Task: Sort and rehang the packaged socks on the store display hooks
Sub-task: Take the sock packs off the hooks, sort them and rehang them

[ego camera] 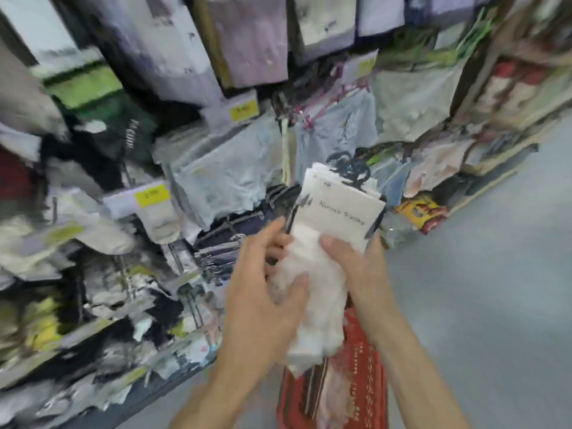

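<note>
I hold a stack of white fluffy sock packs [318, 274] with white card headers [337, 209] and black plastic hooks [351, 170] at the top. My left hand [263, 292] grips the stack's left side, thumb across the front. My right hand [356, 264] clasps the right side, thumb pressed on the socks just below the card. The stack stands upright in front of the display wall. More packs, red patterned ones [353, 382], hang below the white ones between my forearms.
The display wall [216, 168] is crowded with hanging sock and underwear packs, with yellow price tags [151, 193] on hook ends. Dark metal hooks [229, 239] stick out just left of my hands. Grey floor [479, 274] lies to the right. The picture is blurred.
</note>
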`<state>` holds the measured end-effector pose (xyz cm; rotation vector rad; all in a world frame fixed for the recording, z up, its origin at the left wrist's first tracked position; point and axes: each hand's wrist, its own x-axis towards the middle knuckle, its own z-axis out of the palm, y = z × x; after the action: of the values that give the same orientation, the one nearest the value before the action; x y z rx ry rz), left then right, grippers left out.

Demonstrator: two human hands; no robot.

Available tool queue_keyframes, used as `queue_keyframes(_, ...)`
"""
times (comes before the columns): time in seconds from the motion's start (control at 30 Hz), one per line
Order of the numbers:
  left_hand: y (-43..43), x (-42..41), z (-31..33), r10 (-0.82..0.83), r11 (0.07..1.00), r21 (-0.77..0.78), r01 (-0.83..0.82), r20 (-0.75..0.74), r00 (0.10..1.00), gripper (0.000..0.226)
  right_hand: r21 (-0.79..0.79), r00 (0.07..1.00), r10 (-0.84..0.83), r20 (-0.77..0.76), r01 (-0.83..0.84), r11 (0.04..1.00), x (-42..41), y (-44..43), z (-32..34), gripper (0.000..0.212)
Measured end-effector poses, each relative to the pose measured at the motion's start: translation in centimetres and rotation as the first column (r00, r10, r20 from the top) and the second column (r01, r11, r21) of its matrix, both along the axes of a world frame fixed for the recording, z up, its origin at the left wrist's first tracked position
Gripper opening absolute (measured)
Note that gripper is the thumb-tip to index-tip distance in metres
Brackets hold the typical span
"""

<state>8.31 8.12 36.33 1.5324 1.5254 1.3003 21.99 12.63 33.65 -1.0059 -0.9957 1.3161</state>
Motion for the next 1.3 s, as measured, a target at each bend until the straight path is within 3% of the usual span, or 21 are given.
queue_keyframes(0.1, -1.7, -5.4, 5.8, 0.054, 0.998, 0.0, -0.055, 0.131, 0.99, 0.064, 0.02, 0.992, 0.128, -0.004, -0.128, 0.992, -3.2, -1.4, 5.8, 0.044)
queue_keyframes(0.17, -2.8, -8.7, 8.7, 0.029, 0.996, -0.085, -0.006, 0.28, 0.96, 0.067, 0.107, 0.967, 0.254, -0.017, -0.251, 0.962, -5.8, -3.0, 9.2, 0.025)
queue_keyframes(0.23, -4.6, -11.9, 10.8, 0.004, 0.981, -0.175, 0.08, 0.434, 0.901, 0.068, 0.134, 0.932, 0.358, -0.05, -0.349, 0.927, -8.9, -4.9, 12.0, 0.024)
queue_keyframes(0.33, -8.6, -17.1, 13.5, 0.0, 0.953, -0.255, 0.165, 0.542, 0.84, 0.091, 0.163, 0.871, 0.486, -0.079, -0.469, 0.868, -14.0, -8.7, 15.7, 0.034)
queue_keyframes(0.6, -21.0, -30.7, 18.2, 0.014, 0.958, -0.208, 0.199, 0.724, 0.69, 0.116, 0.153, 0.737, 0.672, -0.069, -0.658, 0.737, -29.3, -18.6, 19.2, 0.039)
queue_keyframes(0.73, -26.2, -36.6, 19.2, 0.045, 0.979, -0.167, 0.118, 0.738, 0.674, 0.078, 0.194, 0.685, 0.728, -0.019, -0.712, 0.675, -36.0, -22.1, 20.8, 0.039)
queue_keyframes(0.87, -30.4, -41.7, 20.5, 0.053, 0.998, -0.064, -0.019, 0.568, 0.821, 0.043, 0.281, 0.653, 0.747, 0.125, -0.745, 0.605, -41.8, -24.7, 23.2, 0.04)
queue_keyframes(0.93, -30.8, -43.5, 21.2, 0.097, 0.993, 0.003, -0.117, 0.54, 0.836, 0.045, 0.312, 0.651, 0.733, 0.2, -0.751, 0.582, -44.2, -25.3, 24.6, 0.041)
queue_keyframes(1.03, -31.0, -46.0, 22.0, 0.178, 0.953, 0.091, -0.288, 0.6, 0.78, 0.065, 0.344, 0.677, 0.651, 0.344, -0.736, 0.583, -47.1, -25.1, 26.5, 0.05)
queue_keyframes(1.17, -30.0, -48.8, 22.9, 0.241, 0.898, 0.164, -0.409, 0.595, 0.767, 0.057, 0.432, 0.737, 0.534, 0.414, -0.675, 0.598, -50.3, -23.9, 28.0, 0.047)
queue_keyframes(1.3, -29.0, -51.4, 24.3, 0.307, 0.853, 0.175, -0.492, 0.594, 0.744, 0.046, 0.466, 0.762, 0.537, 0.361, -0.647, 0.604, -53.8, -22.3, 28.9, 0.038)
